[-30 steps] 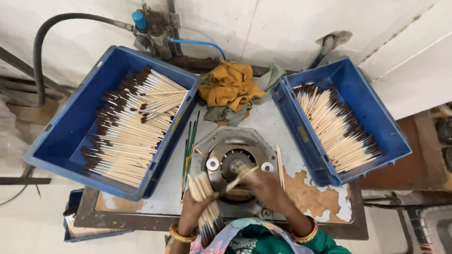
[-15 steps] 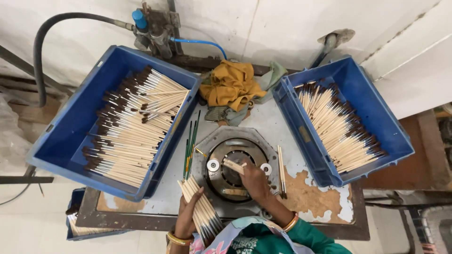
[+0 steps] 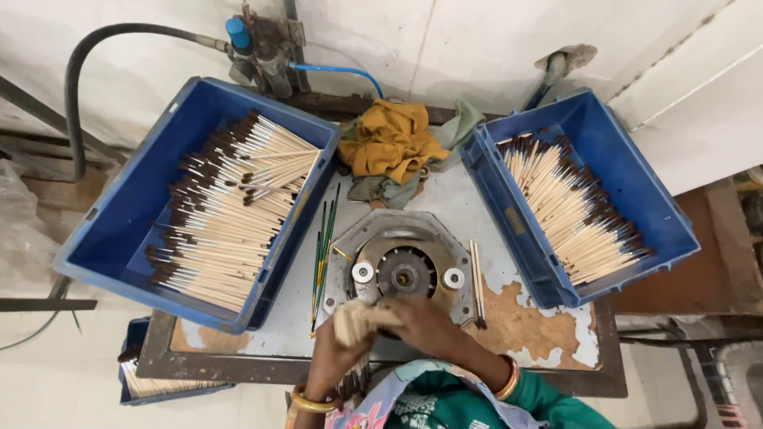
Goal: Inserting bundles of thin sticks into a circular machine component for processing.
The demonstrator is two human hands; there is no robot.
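Left hand point(image 3: 338, 349) grips a bundle of pale brush handles point(image 3: 358, 318), fingers wrapped tight, right hand point(image 3: 425, 322) pinching into its top, just below the round metal machine point(image 3: 407, 270).

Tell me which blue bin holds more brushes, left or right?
The larger blue bin on the left: its brush pile is wider and spreads across it, while the right blue bin holds one narrower row.

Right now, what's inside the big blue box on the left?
The left blue box holds a heap of pale wooden sticks with dark tips. They cover most of the bottom, so whatever lies under them is hidden.
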